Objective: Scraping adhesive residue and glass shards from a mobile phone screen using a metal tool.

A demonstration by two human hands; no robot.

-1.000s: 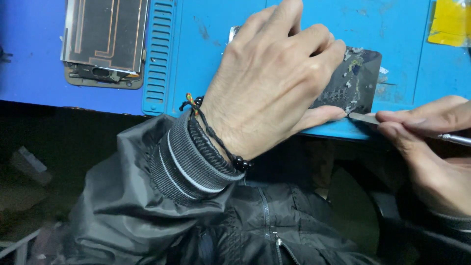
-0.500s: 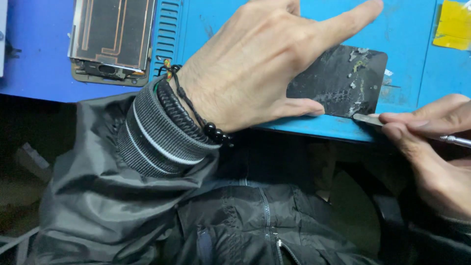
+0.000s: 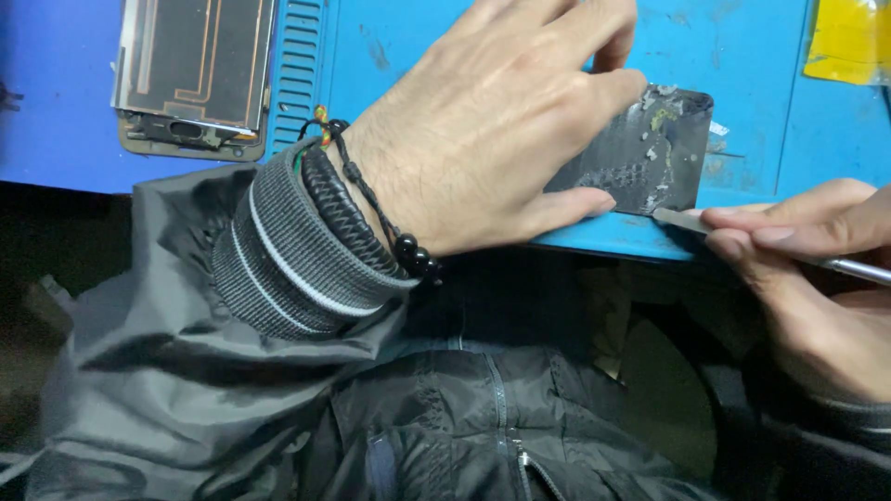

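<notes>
My left hand (image 3: pixel 492 130) presses the dark panel (image 3: pixel 640 153) flat at the surface's near edge; my right hand (image 3: pixel 798 269) pinches the metal blade (image 3: pixel 682 220), best kept shallow under the corner.

Blue work mat (image 3: pixel 761 83), opened phone frame (image 3: pixel 195 74) at top left, yellow sheet (image 3: pixel 849 42) at top right

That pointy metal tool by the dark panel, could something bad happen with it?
Maybe. The metal tool has its tip at the lower edge of the dark panel, close to the left hand pressing the panel down; a slip could poke the thumb. The panel also sits near the blue mat's front edge, so a hard push from the right hand might slide it off.
</notes>
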